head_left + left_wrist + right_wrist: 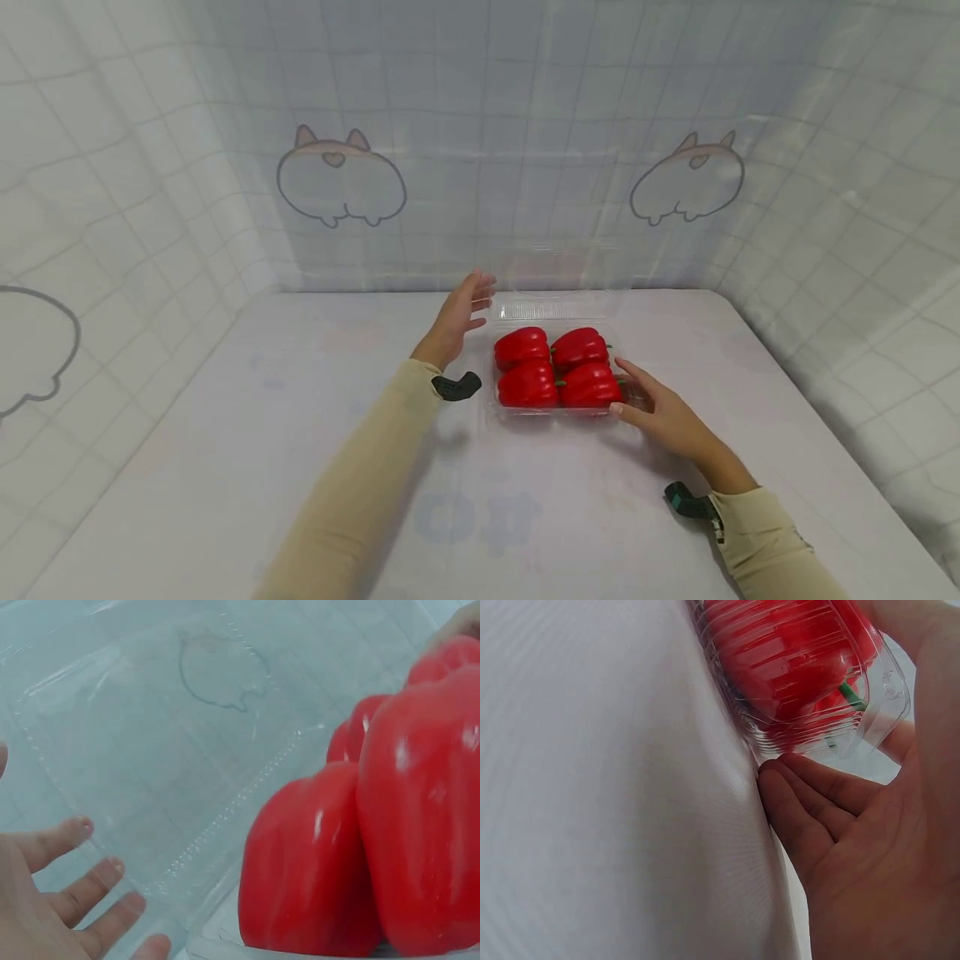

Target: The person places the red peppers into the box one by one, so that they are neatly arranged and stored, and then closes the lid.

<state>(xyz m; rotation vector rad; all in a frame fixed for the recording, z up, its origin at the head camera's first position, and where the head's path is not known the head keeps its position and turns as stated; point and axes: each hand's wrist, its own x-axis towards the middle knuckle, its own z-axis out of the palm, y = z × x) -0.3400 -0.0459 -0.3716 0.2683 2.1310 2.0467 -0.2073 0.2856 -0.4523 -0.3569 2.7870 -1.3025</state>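
Several glossy red bell peppers (528, 385) with green stems sit in a clear plastic clamshell container (543, 414). Its transparent lid (555, 309) is raised at the back, against the fabric wall. My left hand (457, 317) is beside the lid's left edge, palm toward it. In the left wrist view, the fingers (90, 889) of that hand are spread and nearly straight, overlapping the lid's edge. At the container's front right corner is my right hand (667, 417), with thumb and index finger on either side of the corner. Its other fingertips (776, 780) reach low, right by the ribbed side wall.
A pale cloth covers the table (300, 467). White grid-patterned fabric (480, 125) with cartoon animal drawings stands at the back and both sides. A dark device (457, 387) is strapped at my left wrist, and a similar device (688, 502) at my right.
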